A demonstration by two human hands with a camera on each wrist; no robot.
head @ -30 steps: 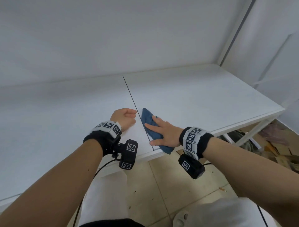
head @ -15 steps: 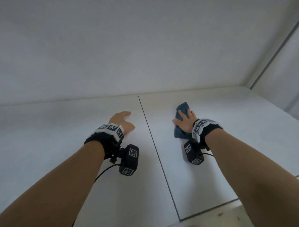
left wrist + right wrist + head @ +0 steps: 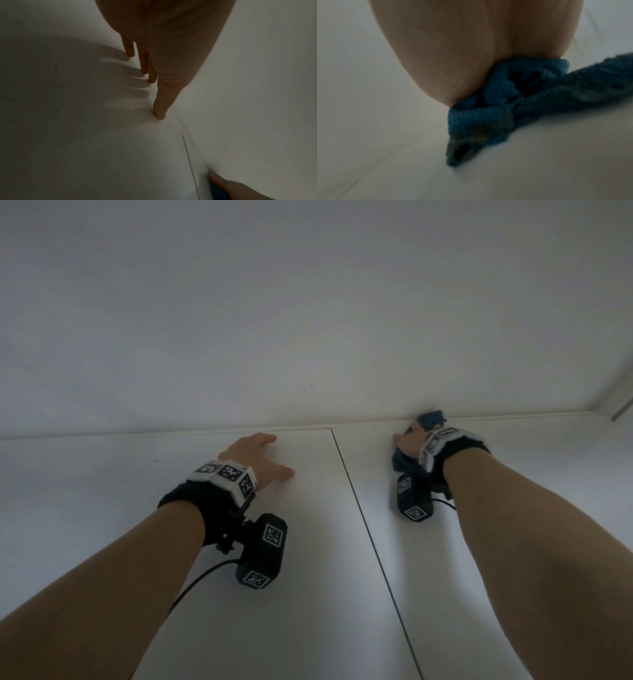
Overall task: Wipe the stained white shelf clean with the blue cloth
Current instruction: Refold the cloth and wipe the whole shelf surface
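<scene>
The white shelf [image 3: 308,611] is two panels joined at a dark seam [image 3: 370,535]. My right hand [image 3: 409,440] presses the blue cloth [image 3: 430,419] down on the right panel, hard against the back wall. The cloth [image 3: 505,108] is bunched under my palm [image 3: 462,54], and the wrist band hides most of the fingers. My left hand [image 3: 267,453] lies flat on the left panel near the seam. Its straight fingers [image 3: 159,108] touch the shelf [image 3: 102,148] and hold nothing.
A plain white back wall [image 3: 308,302] rises straight from the shelf's rear edge. A side wall closes the far right corner [image 3: 613,405]. A tiny dark speck [image 3: 157,461] sits on the left panel.
My right hand has pushed the cloth from the shelf's front edge along the right panel to the back wall. My left hand slid forward and its fingers straightened. The view tilted up.
</scene>
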